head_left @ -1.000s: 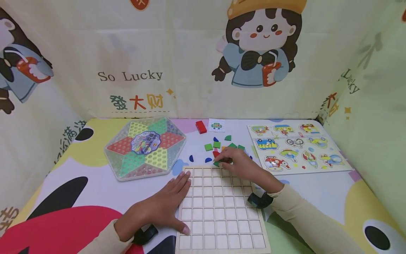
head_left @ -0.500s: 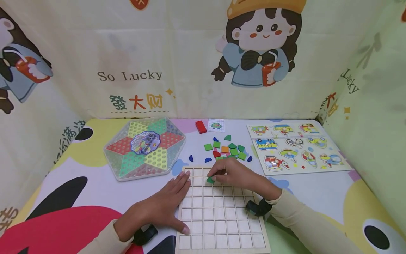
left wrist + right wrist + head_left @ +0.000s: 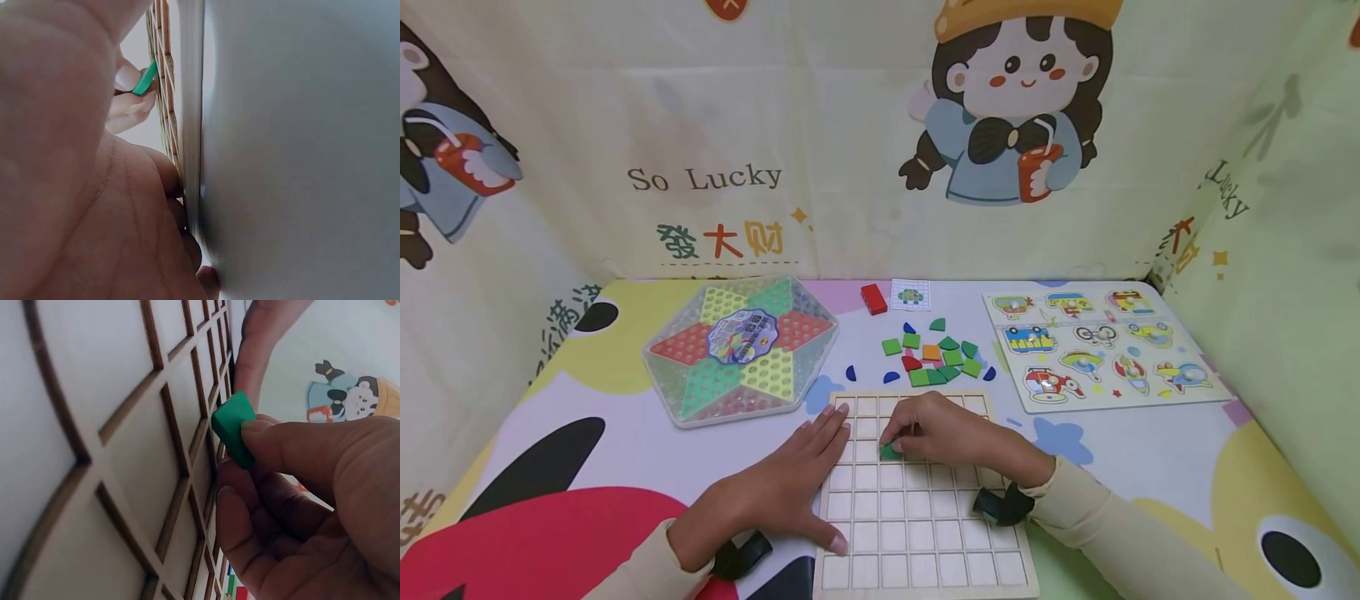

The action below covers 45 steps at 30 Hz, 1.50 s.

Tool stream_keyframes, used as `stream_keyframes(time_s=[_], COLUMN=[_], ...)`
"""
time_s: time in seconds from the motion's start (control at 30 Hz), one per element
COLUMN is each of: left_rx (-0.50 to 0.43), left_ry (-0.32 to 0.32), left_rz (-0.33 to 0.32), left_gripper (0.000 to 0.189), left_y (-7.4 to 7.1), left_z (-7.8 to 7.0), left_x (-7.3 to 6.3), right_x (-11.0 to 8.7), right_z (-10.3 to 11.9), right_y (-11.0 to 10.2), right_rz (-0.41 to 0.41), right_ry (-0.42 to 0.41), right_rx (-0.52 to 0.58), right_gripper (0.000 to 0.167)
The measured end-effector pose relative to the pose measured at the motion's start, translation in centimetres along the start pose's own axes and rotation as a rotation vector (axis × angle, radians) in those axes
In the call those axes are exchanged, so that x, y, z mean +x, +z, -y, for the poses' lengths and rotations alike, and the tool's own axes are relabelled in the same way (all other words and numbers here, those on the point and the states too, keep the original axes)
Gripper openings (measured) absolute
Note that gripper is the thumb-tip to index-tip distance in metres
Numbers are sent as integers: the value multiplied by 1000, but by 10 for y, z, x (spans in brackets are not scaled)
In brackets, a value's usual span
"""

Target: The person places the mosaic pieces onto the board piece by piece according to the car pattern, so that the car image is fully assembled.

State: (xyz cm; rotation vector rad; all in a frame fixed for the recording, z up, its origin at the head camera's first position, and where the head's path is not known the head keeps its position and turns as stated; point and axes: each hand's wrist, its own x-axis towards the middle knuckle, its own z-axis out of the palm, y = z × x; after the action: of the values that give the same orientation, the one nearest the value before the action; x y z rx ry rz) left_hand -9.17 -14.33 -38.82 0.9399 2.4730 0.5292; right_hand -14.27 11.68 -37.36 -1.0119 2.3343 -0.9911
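Note:
A wooden grid board (image 3: 931,533) with square cells lies at the front middle of the table. My right hand (image 3: 936,429) pinches a green quarter-round tile (image 3: 232,428) between thumb and fingers, close over a cell in the board's upper left part. Along the board's left edge rests my left hand (image 3: 790,475), fingers straight and thumb spread toward the lower cells. Behind the board, several loose tiles are scattered, among them a green square tile (image 3: 919,377), an orange square tile (image 3: 931,352), a red tile (image 3: 912,363) and a blue half-round tile (image 3: 891,377).
A hexagonal Chinese checkers box (image 3: 741,350) stands to the left. On the right lies a vehicle puzzle board (image 3: 1101,350). At the back are a small red block (image 3: 874,299) and a pattern card (image 3: 911,295) with a green figure on a grid.
My right hand has carried the green tile from the board's far edge toward me and left, over the upper left cells. The left hand has stayed in place.

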Motion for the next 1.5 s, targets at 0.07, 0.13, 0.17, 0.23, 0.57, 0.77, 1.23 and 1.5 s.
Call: stream_keyframes(time_s=[0.07,0.13,0.17,0.23,0.57,0.77,1.23,1.5], left_rx=[-1,1,1,5,8,9,2,-2], left_ry=[5,8,8,7,-11,-6,-16,-6], left_rz=[-2,-3,-3,-2,6,4,6,1], left_gripper=[126,125,125,125,126,126,127,127], left_y=[0,0,0,0,0,0,1,2], left_z=[1,1,1,1,0,0,0,1], left_x=[0,1,1,1,1,1,1,1], right_x=[0,1,2,2,3,2,-13,-22], right_z=[-1,-2,-2,-4,-4,-5,-20,-34], right_y=[1,2,3,5,6,3,-10,-19], right_rz=[0,2,0,-8,-12,-11,-168,-261], right_ry=[-6,-16,-21,-33,-20,-42,6,18], right_rx=[-13,-41,-62,-107,-192,-180,-55,-48], right_gripper=[16,16,15,15,16,17,18,17])
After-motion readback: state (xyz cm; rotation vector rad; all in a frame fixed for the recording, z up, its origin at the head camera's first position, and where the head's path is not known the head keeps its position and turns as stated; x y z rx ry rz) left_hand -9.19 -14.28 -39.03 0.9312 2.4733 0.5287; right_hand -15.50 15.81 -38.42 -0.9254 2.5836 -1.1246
